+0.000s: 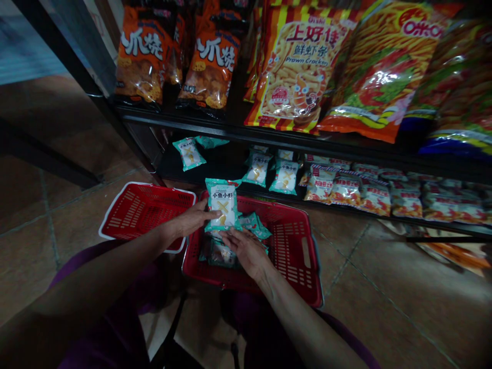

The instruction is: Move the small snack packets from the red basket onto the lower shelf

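Observation:
My left hand (190,219) grips a teal and white snack bag (222,201) by its left edge, thumb across its front. It holds the bag upright, printed side up, over the larger red basket (288,225). My right hand (249,253) is just under the bag's lower edge, fingers stretched out and apart; whether they touch the bag is hard to tell. Several more teal bags (255,225) lie loosely in the left part of this basket, partly hidden by my hands.
A smaller red basket (144,205) with a white rim stands to the left. Ahead, the low black shelf (226,177) carries teal bags (284,176) and rows of small snack packs (371,195). Large snack bags (303,72) fill the shelf above. A black post (77,66) rises at left.

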### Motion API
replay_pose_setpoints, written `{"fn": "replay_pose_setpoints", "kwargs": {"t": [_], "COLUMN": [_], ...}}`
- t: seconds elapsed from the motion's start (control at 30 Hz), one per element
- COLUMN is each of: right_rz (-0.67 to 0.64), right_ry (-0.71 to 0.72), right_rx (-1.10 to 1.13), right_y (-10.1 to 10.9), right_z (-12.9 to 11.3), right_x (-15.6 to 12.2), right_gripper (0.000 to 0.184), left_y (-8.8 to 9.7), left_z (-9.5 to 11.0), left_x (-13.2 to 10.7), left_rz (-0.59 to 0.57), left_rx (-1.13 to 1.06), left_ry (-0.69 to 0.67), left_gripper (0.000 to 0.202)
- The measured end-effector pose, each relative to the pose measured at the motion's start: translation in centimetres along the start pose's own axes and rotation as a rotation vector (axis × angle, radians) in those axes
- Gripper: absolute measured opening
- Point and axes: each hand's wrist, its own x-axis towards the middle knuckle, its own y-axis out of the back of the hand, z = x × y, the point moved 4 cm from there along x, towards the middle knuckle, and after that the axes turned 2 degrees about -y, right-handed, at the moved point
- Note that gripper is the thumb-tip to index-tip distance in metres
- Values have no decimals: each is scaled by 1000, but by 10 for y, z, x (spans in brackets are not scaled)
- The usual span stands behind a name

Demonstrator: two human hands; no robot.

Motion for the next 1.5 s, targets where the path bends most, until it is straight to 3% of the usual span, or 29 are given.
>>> {"fn": "replay_pose_setpoints", "kwargs": {"t": [0.17,0.33,0.53,0.7,0.8,1.0,1.17,1.37,1.5], "right_rz": [108,144,234,314,296,124,133,85,95], "right_ry": [68,208,291,322,316,270,200,237,233], "right_rx": [-78,-72,-132,-115,-125,-178,-233,-237,-204], "right_y": [12,12,8,11,11,1,-3,-1,-1], "right_z": [-19,-40,-48,-49,-49,-39,-24,-16,-15], "right_x": [6,10,5,4,5,8,8,15,17], "right_gripper": [29,29,34,32,32,36,43,52,47], "left_y": [8,11,7,7,8,7,8,8,9], "left_z": [-4,-14,-17,-16,-16,-13,-11,-17,-22], "left_x": [-1,-7,-11,-12,-11,-6,2,13,20], "left_rz": [18,-48,-180,-183,-150,8,145,212,235], "left_rx": [111,278,358,367,348,266,176,148,156], "left_ry": [31,138,163,167,156,108,26,-60,-46], "left_gripper": [59,67,76,75,73,61,59,60,59]}}
